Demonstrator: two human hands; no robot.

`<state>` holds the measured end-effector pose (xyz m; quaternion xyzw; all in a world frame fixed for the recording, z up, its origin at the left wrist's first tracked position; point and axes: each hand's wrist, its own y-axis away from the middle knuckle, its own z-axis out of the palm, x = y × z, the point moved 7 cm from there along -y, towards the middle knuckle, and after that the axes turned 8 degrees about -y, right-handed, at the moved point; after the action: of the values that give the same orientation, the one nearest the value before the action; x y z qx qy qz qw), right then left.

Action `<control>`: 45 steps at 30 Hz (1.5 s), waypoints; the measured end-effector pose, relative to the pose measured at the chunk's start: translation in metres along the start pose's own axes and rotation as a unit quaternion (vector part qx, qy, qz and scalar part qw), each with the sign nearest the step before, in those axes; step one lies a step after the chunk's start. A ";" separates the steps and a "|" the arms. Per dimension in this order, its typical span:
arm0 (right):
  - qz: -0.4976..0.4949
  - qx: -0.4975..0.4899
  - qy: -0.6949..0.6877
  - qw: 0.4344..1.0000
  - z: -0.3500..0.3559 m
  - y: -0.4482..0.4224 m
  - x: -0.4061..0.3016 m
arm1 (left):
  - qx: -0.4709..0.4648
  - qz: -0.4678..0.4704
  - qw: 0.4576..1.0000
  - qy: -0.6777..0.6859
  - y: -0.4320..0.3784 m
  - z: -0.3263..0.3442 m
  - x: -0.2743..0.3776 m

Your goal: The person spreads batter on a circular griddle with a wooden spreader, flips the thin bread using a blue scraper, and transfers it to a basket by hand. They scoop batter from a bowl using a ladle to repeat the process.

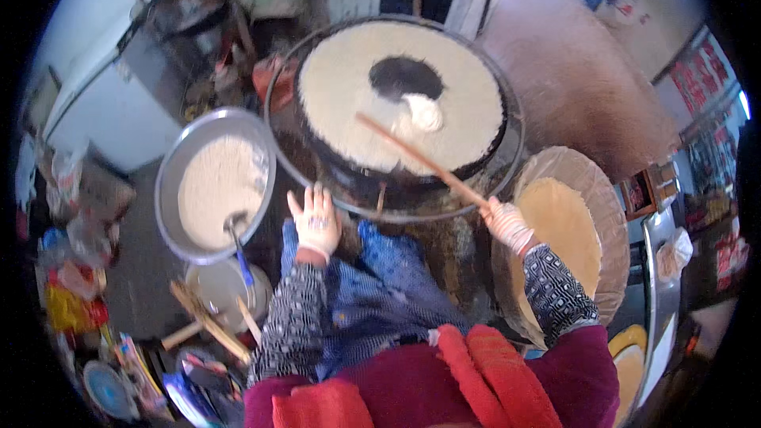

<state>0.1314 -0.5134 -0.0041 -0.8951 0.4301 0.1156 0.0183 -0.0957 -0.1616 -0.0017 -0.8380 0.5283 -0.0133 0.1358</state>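
Observation:
A wooden stick (416, 154) is held at its near end by my right hand (505, 223), which wears a pale glove. The stick slants up to the left over a round black griddle (399, 74). Pale batter (345, 77) coats most of the griddle, with a dark bare patch near the middle. A thick white lump of batter (427, 114) sits beside that patch. My left hand (318, 220), also gloved, has its fingers apart and holds nothing. It is at the near left edge of the metal ring (410, 214) around the griddle; contact is unclear.
To the left, a metal basin (163, 214) contains batter and a blue-handled ladle (242, 261). A bucket (199, 285) and pieces of wood (208, 321) are below it. At right, flat round pancakes (559, 226) lie on a wrapped round stand (612, 249). A large brown sheet (571, 65) rises behind.

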 end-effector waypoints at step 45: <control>0.041 0.052 0.017 0.998 -0.025 -0.071 -0.007 | -0.077 0.025 0.996 -0.025 0.017 0.012 0.013</control>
<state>0.1866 -0.4663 0.0170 -0.8765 0.4719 0.0783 0.0531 -0.1029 -0.1775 -0.0185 -0.8326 0.5449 0.0520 0.0849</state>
